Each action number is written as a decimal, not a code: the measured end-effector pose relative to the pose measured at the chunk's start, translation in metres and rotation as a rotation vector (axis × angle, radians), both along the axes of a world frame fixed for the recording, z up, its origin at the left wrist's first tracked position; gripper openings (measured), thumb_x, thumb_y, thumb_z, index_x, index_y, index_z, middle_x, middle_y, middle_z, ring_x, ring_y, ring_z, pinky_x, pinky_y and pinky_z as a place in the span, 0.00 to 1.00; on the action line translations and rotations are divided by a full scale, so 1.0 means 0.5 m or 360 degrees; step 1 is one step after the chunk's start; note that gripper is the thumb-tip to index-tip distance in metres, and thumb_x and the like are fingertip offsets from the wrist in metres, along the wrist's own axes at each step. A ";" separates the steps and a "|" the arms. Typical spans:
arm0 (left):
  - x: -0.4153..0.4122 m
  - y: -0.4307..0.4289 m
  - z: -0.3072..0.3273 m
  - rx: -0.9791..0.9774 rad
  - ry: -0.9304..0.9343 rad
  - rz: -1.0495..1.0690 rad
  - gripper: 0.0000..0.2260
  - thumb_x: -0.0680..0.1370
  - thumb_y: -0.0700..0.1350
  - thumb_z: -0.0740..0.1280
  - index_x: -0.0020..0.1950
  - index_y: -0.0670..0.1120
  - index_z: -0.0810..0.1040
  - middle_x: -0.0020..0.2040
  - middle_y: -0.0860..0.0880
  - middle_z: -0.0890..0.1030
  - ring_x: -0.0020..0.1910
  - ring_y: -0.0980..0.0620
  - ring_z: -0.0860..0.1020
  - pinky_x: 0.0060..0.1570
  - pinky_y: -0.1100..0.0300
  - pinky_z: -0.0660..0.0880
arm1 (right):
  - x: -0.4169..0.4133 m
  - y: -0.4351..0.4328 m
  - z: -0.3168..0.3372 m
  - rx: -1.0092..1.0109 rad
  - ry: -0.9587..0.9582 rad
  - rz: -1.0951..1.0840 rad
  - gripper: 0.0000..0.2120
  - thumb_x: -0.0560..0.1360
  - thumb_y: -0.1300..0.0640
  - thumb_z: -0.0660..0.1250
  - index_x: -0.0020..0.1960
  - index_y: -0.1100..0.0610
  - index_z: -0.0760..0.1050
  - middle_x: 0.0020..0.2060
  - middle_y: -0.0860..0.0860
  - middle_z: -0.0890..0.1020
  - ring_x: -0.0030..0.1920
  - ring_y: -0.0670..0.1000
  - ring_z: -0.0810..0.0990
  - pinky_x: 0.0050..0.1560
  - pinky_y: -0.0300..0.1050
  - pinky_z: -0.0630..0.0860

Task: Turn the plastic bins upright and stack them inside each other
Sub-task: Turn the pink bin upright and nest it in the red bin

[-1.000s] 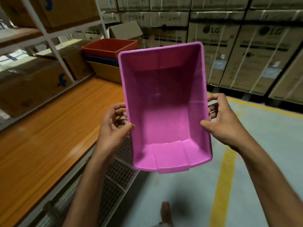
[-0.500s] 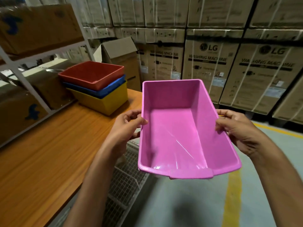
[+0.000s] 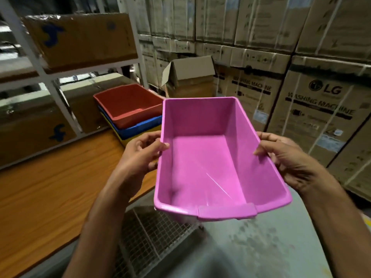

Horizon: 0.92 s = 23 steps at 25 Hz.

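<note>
Head: hands (image 3: 140, 155) (image 3: 291, 163) grip pink bin (image 3: 200, 167) by rims.

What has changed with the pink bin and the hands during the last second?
The pink bin was tipped from opening toward the person to nearly upright, opening upward, and is now nearer the stack in view. Nothing was taken or let go: the left hand and right hand grip its side rims as before. The red bin, blue bin and yellow bin stay nested on the table.
</note>
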State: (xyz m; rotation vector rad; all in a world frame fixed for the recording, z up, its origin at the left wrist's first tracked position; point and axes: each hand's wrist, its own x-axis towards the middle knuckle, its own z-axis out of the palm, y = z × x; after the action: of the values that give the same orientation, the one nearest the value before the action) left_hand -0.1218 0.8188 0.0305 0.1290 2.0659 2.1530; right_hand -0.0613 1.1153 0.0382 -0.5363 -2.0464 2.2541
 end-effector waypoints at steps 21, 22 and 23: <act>-0.390 -0.154 0.207 -0.0018 0.0459 0.0720 0.20 0.77 0.36 0.67 0.67 0.50 0.81 0.49 0.50 0.84 0.36 0.58 0.78 0.34 0.65 0.78 | -0.663 -0.149 0.201 -0.0208 0.0505 0.0737 0.24 0.69 0.77 0.64 0.56 0.52 0.77 0.39 0.53 0.83 0.32 0.49 0.77 0.30 0.40 0.79; -0.412 -0.165 0.211 -0.0041 0.0463 0.0737 0.20 0.76 0.36 0.66 0.67 0.51 0.81 0.50 0.50 0.84 0.38 0.57 0.78 0.36 0.64 0.77 | -0.691 -0.161 0.206 -0.0251 0.0522 0.0794 0.24 0.71 0.77 0.63 0.57 0.52 0.76 0.39 0.53 0.84 0.34 0.49 0.79 0.33 0.41 0.81; -0.434 -0.175 0.214 -0.0066 0.0466 0.0760 0.21 0.76 0.37 0.66 0.67 0.52 0.81 0.51 0.50 0.84 0.39 0.56 0.79 0.36 0.64 0.77 | -0.717 -0.171 0.211 -0.0305 0.0532 0.0860 0.24 0.72 0.77 0.64 0.58 0.52 0.75 0.39 0.52 0.85 0.35 0.49 0.81 0.36 0.41 0.82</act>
State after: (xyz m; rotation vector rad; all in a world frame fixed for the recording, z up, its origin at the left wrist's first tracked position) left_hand -0.3385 0.7312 0.1377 -0.0673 2.5153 2.4780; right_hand -0.4197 1.0297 0.1435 0.4258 -1.9801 2.6008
